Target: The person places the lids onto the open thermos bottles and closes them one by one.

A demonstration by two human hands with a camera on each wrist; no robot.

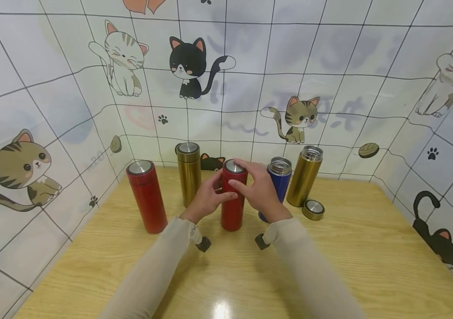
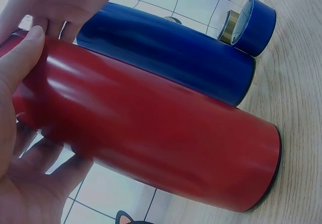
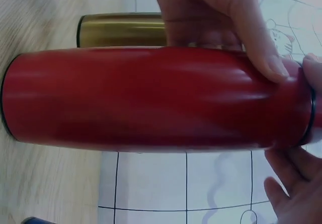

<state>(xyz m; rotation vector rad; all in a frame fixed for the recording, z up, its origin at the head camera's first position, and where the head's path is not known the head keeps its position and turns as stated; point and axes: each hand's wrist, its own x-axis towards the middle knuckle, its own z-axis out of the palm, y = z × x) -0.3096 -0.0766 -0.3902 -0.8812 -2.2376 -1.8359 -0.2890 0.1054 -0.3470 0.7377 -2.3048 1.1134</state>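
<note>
Red flask is held upright on worktop, wrapped below its steel-topped cap by left grip; cap itself clasped by right grip. Blue flask behind right grip is shown uncapped in head view; blue cap, only in left-wrist view.

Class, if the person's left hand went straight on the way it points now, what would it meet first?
The middle red bottle, which the left hand is gripping. Past it, the right hand perhaps comes next, though depth is unclear.
</note>
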